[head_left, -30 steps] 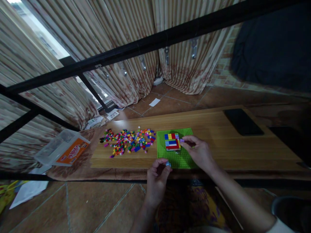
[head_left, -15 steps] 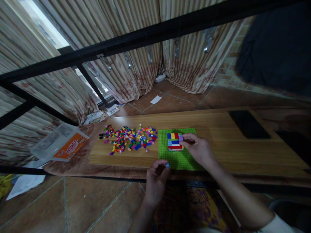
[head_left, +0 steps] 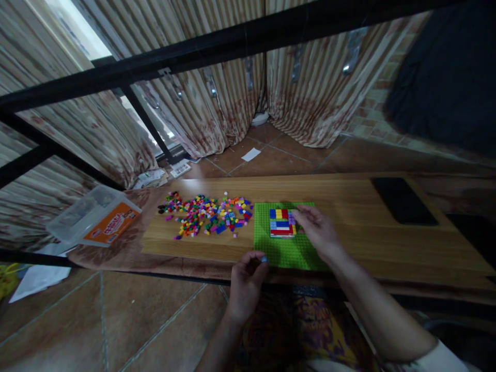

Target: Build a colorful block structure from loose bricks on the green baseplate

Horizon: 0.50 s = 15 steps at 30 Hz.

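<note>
My left hand (head_left: 245, 287) pinches a small light blue brick (head_left: 264, 259) between thumb and fingertips, just off the near left edge of the green baseplate (head_left: 261, 235). On that baseplate stands a low block of stacked bricks (head_left: 282, 225) in blue, yellow, red, white, light blue and purple. My right hand (head_left: 320, 232) is at the block's right side, fingers bent together, fingertips by the purple bricks at its far right corner. Whether a piece sits between those fingertips is hidden.
Loose coloured bricks (head_left: 201, 214) lie spread over the left part of the wooden board (head_left: 344, 206). A clear plastic box with an orange label (head_left: 112, 227) lies farther left. A dark phone-like slab (head_left: 403, 200) rests at the right. A black metal bar (head_left: 217, 54) crosses beyond the board.
My right fingertips have shifted from the block's right side toward its far right corner. My left hand still pinches the light blue brick. The whole view has shifted slightly.
</note>
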Each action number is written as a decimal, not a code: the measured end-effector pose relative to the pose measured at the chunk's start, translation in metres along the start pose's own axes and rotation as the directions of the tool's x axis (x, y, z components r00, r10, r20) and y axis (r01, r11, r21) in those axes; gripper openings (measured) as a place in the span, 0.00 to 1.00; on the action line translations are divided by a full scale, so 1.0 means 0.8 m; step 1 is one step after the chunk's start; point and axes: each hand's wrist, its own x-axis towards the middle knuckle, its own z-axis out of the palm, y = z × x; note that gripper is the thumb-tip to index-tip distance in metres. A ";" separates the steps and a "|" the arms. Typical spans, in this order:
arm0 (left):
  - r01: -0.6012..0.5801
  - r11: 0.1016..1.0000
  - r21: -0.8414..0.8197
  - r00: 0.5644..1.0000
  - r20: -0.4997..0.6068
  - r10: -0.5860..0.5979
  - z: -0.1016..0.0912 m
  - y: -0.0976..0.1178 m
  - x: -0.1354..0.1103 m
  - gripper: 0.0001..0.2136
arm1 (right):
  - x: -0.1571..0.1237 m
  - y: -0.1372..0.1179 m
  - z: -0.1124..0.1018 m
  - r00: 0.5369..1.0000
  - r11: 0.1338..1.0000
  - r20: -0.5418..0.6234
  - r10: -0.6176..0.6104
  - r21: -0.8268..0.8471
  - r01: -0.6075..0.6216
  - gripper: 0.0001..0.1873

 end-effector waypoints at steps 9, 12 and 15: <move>0.017 0.999 -0.032 1.000 -0.003 -0.017 -0.002 -0.001 0.001 0.13 | 0.011 0.003 0.000 0.997 1.000 0.075 0.022 -0.014 -0.021 0.28; 0.026 0.999 -0.038 1.000 -0.006 -0.026 -0.001 -0.001 0.001 0.13 | 0.011 0.004 0.000 0.997 1.000 0.076 0.015 0.017 -0.016 0.27; 0.031 0.998 -0.047 0.999 -0.012 -0.032 0.001 -0.001 0.002 0.12 | 0.009 0.007 0.005 0.999 0.997 0.038 0.008 0.071 -0.010 0.27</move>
